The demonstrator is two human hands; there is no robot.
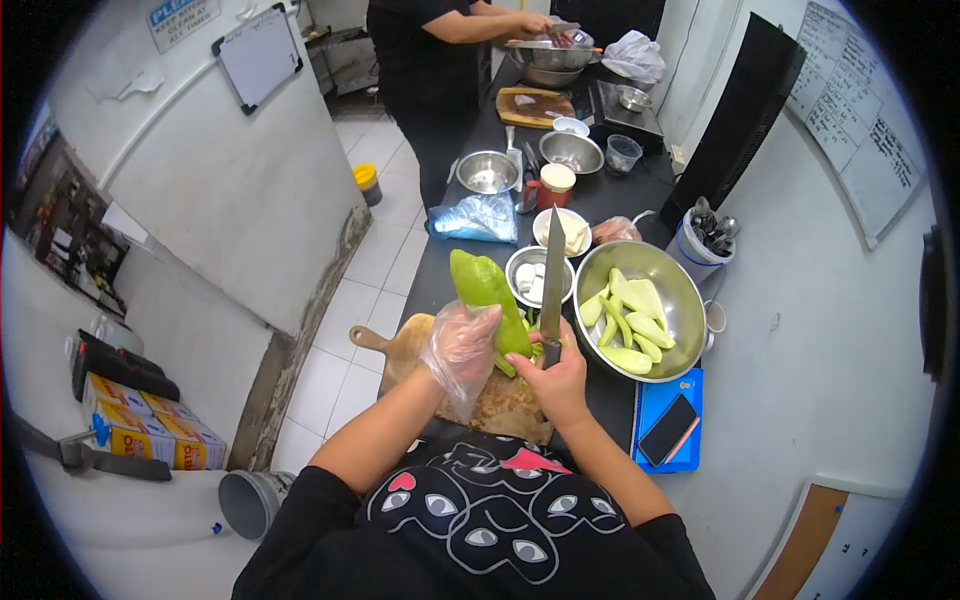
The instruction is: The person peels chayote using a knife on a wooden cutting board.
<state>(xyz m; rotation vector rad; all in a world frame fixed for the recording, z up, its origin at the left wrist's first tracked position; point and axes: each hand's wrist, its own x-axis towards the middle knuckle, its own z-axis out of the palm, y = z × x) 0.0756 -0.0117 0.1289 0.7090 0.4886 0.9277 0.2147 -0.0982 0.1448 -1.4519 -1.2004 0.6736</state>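
Observation:
My left hand (460, 340), in a clear plastic glove, is wrapped round a long, lumpy green vegetable that looks like a chayote (485, 285). It is held tilted above a wooden cutting board (495, 412). In my right hand (555, 380) is a kitchen knife (552, 275), its blade pointing up and away from me. My right thumb reaches toward the vegetable's lower end. To the right, a large steel bowl (680, 300) holds several pale green cut pieces (640, 298). Beyond the knife, a small bowl (514, 256) contains white pieces (531, 280).
Further along the dark counter are a bowl of pale pieces (570, 232), a red mug (553, 188), steel bowls (487, 173) and a blue plastic bag (476, 218). A phone (668, 430) rests at right. Another person (420, 90) works at the far end.

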